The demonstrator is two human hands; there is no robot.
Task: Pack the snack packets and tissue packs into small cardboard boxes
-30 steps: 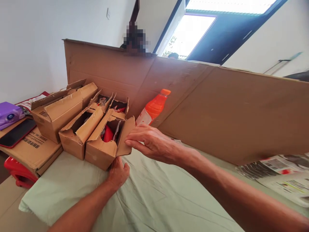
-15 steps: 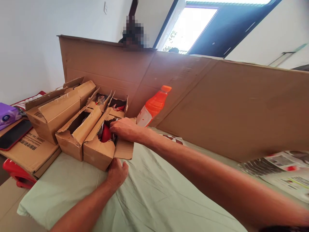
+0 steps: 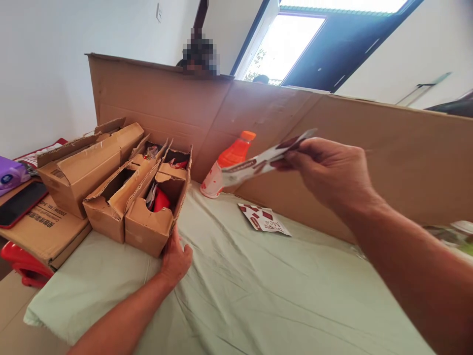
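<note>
My right hand is closed in a pinch on a thin white-and-brown printed packet, raised above the bed-like surface. The packet's left end passes in front of an orange drink bottle. Against the right side of the nearest narrow cardboard box rests my left hand, its thumb out and its fingers partly hidden along the box wall. Inside that box are a red item and some packets. A similar brown-and-white packet lies flat on the green cloth.
More narrow open cardboard boxes stand to the left. Beside them a phone lies on a flat carton, near a purple pack. A tall cardboard panel runs behind everything. A person's head shows above it.
My right hand has left the nearest box and swung right and up, now with the packet. The box's right flap, earlier folded outward, stands upright. My left hand stays at the box.
</note>
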